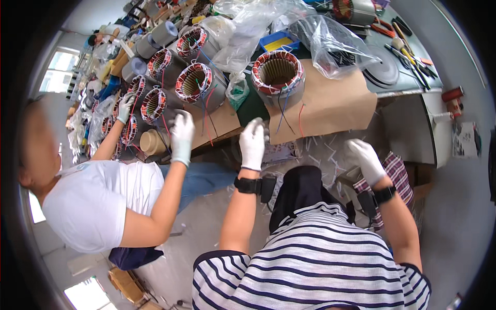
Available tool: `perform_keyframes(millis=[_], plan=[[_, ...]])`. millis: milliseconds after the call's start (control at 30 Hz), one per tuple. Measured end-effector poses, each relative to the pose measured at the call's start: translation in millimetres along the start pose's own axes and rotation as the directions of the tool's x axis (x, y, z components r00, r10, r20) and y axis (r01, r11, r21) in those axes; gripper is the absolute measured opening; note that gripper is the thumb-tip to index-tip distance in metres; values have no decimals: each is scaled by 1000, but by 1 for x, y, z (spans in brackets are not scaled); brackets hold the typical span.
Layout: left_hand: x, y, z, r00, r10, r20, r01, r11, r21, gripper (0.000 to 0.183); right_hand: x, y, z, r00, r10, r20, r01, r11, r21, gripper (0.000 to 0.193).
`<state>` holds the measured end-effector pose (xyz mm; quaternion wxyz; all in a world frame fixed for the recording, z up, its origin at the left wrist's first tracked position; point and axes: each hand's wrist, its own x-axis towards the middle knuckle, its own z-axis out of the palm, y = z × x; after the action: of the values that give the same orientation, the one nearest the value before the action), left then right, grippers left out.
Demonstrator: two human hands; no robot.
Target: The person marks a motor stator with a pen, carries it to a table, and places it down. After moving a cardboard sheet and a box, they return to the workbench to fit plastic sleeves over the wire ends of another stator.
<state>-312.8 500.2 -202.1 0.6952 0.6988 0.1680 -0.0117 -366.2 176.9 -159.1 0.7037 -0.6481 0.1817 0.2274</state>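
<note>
My left hand [253, 143], in a white glove, is in the air before the bench's front edge. Its fingers are loosely bent and apart, with nothing visible in them. To the right, my right hand [365, 161], also gloved, hovers below the edge of the brown paper [338, 106]. Its fingers curl loosely and hold nothing that I can see. Nearest to both hands is a motor stator [279, 77], standing on the bench with its copper-coloured winding ring and white lacing facing up. Blue, black and red lead wires [285, 114] hang from it over the paper.
At left a person in a white shirt [103, 201] reaches a gloved hand [125, 107] toward several more stators [194, 82]. A blue tray [279, 41], plastic bags [330, 44] and hand tools [408, 57] lie on the bench. White scraps [330, 163] litter the floor.
</note>
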Motion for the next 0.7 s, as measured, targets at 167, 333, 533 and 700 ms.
perform_keyframes(millis=[167,333,533,700], plan=[[86,-3,17,970,-134,-205,85,969,-231,41,158,-49,51,983,77,167,-84,996,40,35],[128,16,36,1000,-2,-31,-4,984,-180,46,251,-72,78,966,222,130,-246,945,216,44],[152,48,37,920,-384,76,382,838,-391,44,287,-70,89,987,90,131,-78,993,-92,36],[138,71,58,876,-482,29,406,702,-586,41,313,-44,101,782,479,398,-619,673,406,35]])
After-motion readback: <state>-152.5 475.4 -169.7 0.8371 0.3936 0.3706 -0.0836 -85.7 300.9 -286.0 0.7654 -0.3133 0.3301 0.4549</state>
